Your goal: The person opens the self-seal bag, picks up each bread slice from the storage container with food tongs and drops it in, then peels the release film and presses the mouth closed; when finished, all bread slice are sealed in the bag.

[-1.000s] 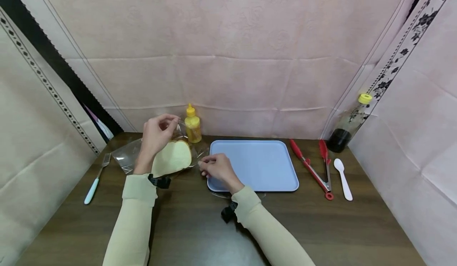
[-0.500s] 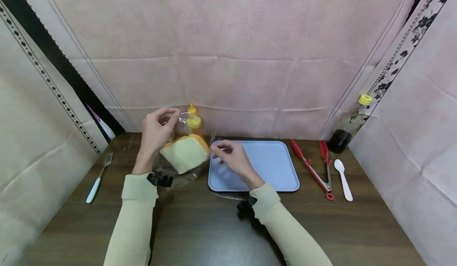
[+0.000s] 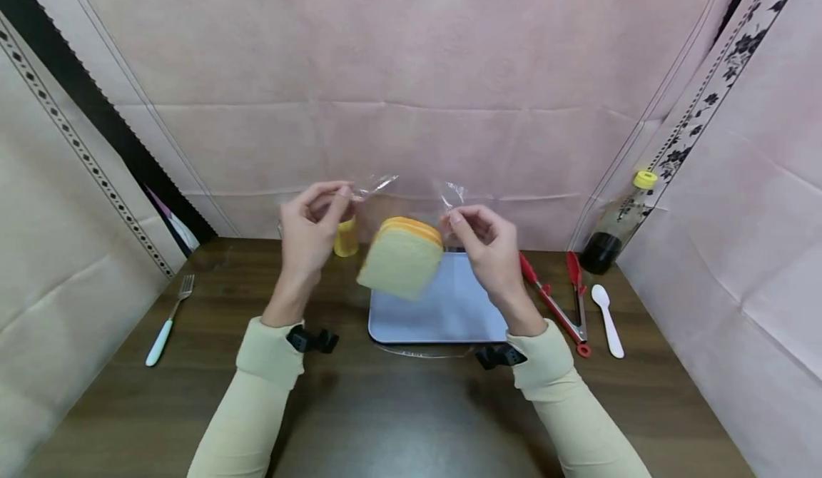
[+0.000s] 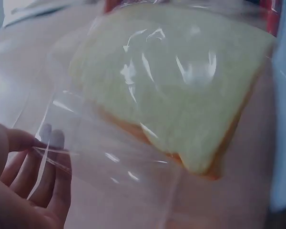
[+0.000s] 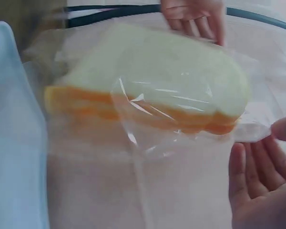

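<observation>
Slices of bread [image 3: 403, 257], pale with an orange-brown crust, hang tilted inside a clear plastic bag [image 3: 452, 194] above the left part of the blue tray [image 3: 443, 317]. My left hand [image 3: 311, 232] pinches the bag's left edge between thumb and fingers. On the other side, my right hand [image 3: 484, 246] pinches the bag's right edge. Through the film in the left wrist view, the bread [image 4: 171, 86] shows its flat face. The right wrist view shows the crust side of the bread [image 5: 148, 102] and the right thumb pressing the plastic.
A yellow squeeze bottle [image 3: 347, 238] stands behind my left hand, partly covered. Red-tipped tongs [image 3: 578, 314], a white spoon [image 3: 608, 321] and a bottle of dark liquid [image 3: 616, 228] are at the right. A fork [image 3: 170, 321] lies at the left. Cloth walls [image 3: 411, 71] surround the table.
The bagged bread has risen off the table and shifted right, from beside the tray to above it. Both hands have moved up and to the right, the right hand farther.
</observation>
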Tool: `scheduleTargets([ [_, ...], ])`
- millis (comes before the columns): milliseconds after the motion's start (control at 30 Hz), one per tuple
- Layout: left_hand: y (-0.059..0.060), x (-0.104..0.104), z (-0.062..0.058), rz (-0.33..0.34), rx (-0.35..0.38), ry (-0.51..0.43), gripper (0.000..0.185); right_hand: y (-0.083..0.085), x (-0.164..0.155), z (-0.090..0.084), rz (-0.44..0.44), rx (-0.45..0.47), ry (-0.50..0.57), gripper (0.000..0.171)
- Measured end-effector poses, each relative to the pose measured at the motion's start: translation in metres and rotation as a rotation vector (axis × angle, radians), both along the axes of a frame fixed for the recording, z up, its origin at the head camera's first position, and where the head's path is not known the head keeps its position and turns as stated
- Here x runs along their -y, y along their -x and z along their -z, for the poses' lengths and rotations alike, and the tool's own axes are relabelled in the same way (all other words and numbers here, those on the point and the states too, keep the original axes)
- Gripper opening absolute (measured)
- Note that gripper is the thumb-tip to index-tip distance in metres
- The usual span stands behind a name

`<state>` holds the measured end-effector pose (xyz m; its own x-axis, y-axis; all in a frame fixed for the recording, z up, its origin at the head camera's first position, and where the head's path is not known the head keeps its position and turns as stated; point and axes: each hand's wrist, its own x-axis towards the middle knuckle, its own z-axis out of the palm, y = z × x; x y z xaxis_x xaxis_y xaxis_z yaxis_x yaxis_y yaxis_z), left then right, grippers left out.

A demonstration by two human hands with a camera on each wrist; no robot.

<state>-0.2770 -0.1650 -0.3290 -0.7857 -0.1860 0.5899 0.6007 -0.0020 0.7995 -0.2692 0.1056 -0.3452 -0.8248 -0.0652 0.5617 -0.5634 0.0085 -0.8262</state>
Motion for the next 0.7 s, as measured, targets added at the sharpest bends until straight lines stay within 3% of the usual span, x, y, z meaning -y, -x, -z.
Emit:
scheduleTargets([
  [167, 0.001, -0.037, 0.018, 0.074, 0.049, 0.073, 0.023, -0.004, -0.019, 0.001, 0.014, 0.013, -0.104, 0.023],
  [267, 0.005, -0.044, 0.024, 0.06, 0.022, 0.027, 0.024, -0.004, -0.031, 0.006, 0.04, 0.011, -0.076, 0.024],
  [400, 0.004, -0.044, 0.02, 0.036, -0.053, -0.068, 0.023, 0.0, -0.043, 0.007, 0.095, 0.002, 0.038, 0.028],
  [567, -0.005, -0.05, 0.016, 0.104, -0.084, 0.025, 0.021, 0.0, -0.043, 0.001, 0.06, -0.036, 0.028, 0.029],
  [700, -0.005, -0.05, 0.014, 0.068, -0.109, -0.007, 0.02, 0.0, -0.04, -0.004, 0.058, -0.07, 0.055, 0.025],
])
